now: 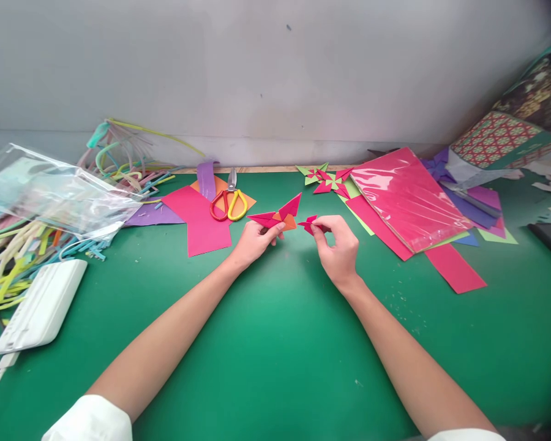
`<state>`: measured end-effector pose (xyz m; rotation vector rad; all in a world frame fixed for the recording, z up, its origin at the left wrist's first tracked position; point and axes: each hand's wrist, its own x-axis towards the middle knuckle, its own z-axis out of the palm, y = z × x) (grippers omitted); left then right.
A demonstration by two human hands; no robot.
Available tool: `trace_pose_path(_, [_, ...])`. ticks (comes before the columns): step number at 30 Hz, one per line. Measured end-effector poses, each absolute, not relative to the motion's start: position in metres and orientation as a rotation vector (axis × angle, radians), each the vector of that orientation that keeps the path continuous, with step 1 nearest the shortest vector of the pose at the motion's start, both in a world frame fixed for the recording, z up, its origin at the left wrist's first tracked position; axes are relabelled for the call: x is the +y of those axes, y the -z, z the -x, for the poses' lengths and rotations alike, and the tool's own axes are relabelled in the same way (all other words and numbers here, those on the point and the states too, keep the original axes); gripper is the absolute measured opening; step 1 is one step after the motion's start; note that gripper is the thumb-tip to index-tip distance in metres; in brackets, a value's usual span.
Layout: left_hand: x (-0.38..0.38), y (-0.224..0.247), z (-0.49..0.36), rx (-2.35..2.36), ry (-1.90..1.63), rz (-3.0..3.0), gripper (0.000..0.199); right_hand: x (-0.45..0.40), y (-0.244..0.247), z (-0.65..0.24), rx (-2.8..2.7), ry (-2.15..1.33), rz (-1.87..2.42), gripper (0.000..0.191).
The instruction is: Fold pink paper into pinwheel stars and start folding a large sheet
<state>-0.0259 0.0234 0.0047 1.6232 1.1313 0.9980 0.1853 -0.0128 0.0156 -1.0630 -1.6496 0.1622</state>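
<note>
In the middle of the head view, my left hand point(258, 241) is closed on a folded paper piece point(288, 211), pink-red with an orange part and pointed arms. Close to its right, my right hand point(337, 245) pinches a small folded pink paper piece point(307, 225) between thumb and fingertips. A narrow gap separates the two pieces. Both hands are held above the green table point(275, 343). Scissors point(230, 199) with one red and one yellow handle lie beyond my left hand. Finished-looking folded paper stars point(331, 182) in pink and green lie beyond my right hand.
Pink paper point(206, 223) and a purple strip point(206, 179) lie by the scissors. A plastic-wrapped pack of pink paper point(408, 199) rests on sheets at right. On the left are a clear bag point(59, 190), several pipe cleaners and a white power strip point(43, 306). A grey wall stands behind.
</note>
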Motion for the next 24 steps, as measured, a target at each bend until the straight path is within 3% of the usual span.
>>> trace_pose_path(18, [0.0223, -0.0063, 0.0236, 1.026, -1.014, -1.562, 0.039, -0.0146, -0.0094, -0.1829, -1.724, -0.100, 1.068, 0.013])
trace_pose_path(24, [0.0266, -0.0004, 0.0259, 1.069, -1.095, -1.464, 0.040, -0.0107, -0.0106, -0.1825, -1.525, -0.372, 1.120, 0.011])
